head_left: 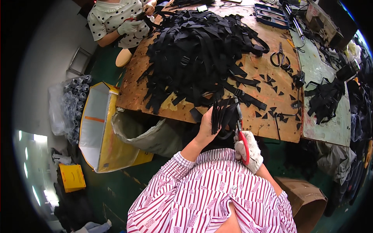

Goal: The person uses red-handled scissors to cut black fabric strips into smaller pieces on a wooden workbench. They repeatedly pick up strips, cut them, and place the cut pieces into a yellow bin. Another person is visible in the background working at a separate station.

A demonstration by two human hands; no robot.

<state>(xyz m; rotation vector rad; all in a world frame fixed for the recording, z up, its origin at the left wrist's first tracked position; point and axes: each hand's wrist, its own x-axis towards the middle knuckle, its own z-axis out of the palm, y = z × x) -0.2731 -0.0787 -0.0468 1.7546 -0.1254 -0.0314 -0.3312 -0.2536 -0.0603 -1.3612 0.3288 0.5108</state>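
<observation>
My bare left hand (pixel 204 129) is closed round a bunch of black webbing straps (pixel 218 114), their ends fanned out at the table's front edge. Beside it, my right hand (pixel 254 154), in a white work glove, grips red-handled scissors (pixel 244 143). The blades point away from me, right alongside the bunched straps; whether they touch them I cannot tell. Just beyond both hands, a large tangled heap of black straps (pixel 194 50), some with buckles, covers much of the wooden table (pixel 134 91).
Small black offcuts (pixel 268 80) lie right of the heap, near black-handled scissors (pixel 280 60) and a blue tray (pixel 271 16). At far left a person (pixel 112 21) handles straps. A sack (pixel 145 139) and a yellow-sided container (pixel 103 136) stand left; a cardboard box (pixel 303 202) stands right.
</observation>
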